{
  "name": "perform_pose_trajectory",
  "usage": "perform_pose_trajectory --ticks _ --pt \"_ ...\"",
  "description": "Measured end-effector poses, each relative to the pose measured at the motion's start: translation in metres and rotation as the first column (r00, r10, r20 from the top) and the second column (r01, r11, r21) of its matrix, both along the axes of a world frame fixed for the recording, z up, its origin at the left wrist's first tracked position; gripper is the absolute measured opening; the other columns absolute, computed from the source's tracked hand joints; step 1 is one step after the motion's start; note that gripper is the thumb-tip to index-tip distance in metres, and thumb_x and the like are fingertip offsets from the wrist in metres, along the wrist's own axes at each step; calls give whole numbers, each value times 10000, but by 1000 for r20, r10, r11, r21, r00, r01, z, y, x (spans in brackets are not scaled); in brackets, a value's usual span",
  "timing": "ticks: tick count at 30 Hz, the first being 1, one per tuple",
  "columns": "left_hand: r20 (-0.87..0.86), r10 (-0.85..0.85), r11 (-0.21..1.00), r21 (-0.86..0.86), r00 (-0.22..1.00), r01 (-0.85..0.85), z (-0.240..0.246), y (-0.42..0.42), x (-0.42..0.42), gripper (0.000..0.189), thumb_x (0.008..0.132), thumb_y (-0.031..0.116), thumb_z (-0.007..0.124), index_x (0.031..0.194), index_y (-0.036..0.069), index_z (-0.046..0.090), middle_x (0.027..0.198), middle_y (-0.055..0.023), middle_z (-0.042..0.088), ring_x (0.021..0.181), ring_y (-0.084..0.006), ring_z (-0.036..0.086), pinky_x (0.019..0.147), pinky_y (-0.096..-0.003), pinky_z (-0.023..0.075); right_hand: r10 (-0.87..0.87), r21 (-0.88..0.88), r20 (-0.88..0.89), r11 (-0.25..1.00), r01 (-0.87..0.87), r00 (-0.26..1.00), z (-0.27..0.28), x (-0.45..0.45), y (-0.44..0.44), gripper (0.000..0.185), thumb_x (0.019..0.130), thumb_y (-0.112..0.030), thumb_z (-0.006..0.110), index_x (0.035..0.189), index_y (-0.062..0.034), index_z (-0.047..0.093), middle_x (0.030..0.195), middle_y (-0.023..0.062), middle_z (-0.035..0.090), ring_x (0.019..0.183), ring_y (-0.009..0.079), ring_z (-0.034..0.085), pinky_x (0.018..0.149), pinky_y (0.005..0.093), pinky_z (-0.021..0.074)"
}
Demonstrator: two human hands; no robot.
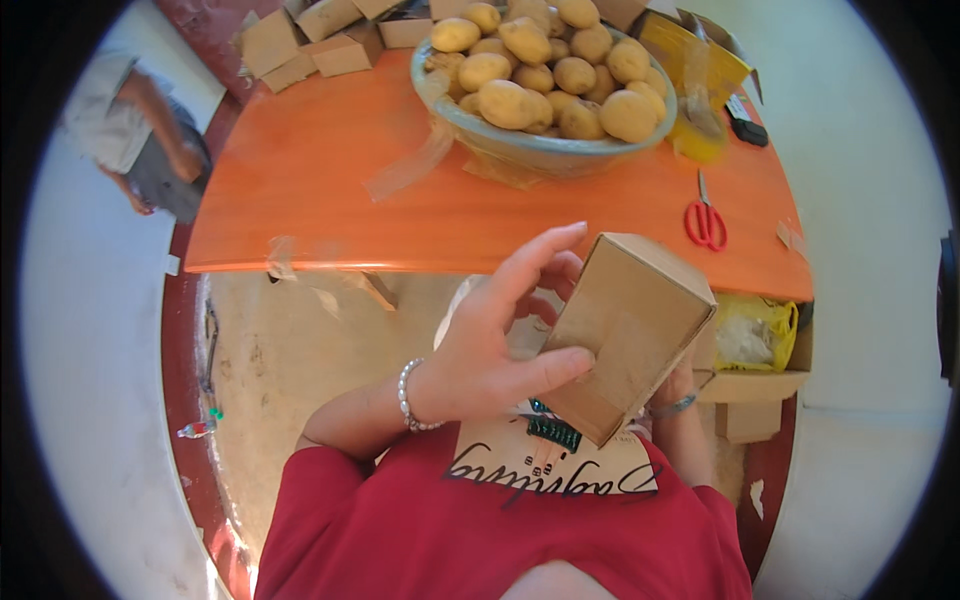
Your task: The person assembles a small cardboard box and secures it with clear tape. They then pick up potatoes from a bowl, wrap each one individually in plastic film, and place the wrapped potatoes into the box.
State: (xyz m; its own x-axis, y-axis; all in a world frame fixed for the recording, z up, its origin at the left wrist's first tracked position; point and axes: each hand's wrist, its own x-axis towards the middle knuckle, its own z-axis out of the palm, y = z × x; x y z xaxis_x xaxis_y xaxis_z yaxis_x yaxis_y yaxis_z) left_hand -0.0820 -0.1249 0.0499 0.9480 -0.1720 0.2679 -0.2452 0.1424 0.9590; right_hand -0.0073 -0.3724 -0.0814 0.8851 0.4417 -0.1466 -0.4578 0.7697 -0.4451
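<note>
A small closed cardboard box (634, 311) is tilted in front of my chest, just off the table's near edge. My right hand (679, 381) supports it from behind; the fingers are mostly hidden by the box. At the box's left side is my left hand (495, 345), a beaded bracelet (405, 394) on its wrist. Its thumb rests against the front face, while the other fingers are spread near the left edge without wrapping around it. Beyond the box, a wide bowl (525, 141) heaped with potatoes (506, 103) stands on the orange table (315, 187).
Red-handled scissors (705, 225) lie at the table's right. Several cardboard boxes (341, 49) are piled at the back left. Clear tape (412, 161) trails from the bowl. A yellow box (694, 56) and a black object (748, 132) are at back right. A person (142, 127) stands left.
</note>
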Motion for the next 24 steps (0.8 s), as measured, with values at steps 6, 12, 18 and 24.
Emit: perform_pose_trajectory --ticks 6,12,18,24 --pt "-160 -4 997 -82 987 -9 6 -1 8 774 744 153 765 1408 16 390 1229 -86 530 1109 -166 535 853 -302 478 -46 -104 65 993 52 997 -6 -6 1 651 957 -504 456 1448 -93 334 1449 84 413 1317 258 410 1074 435 373" --pt "-25 16 993 120 1000 -13 8 6 10 768 745 152 784 1383 -42 403 1276 -116 504 1151 -200 531 926 -328 480 -78 -217 50 972 87 996 -7 -6 -5 634 960 -517 441 1431 -99 364 1424 78 446 1292 259 440 1056 435 391" --pt "-149 -93 984 -162 984 69 1 8 11 724 803 100 731 1401 -65 358 1312 -122 476 1178 -208 517 961 -334 469 -56 -196 16 979 58 998 -5 -4 -7 609 962 -508 445 1417 -105 387 1398 84 474 1264 261 471 1047 438 399" --pt "-233 -153 966 -240 960 96 14 15 9 639 855 116 677 1389 -58 371 1266 -113 515 1110 -181 549 918 -311 478 -80 -178 17 981 82 997 -1 -7 -3 591 963 -486 461 1409 -105 395 1385 77 486 1267 246 466 1053 422 393"
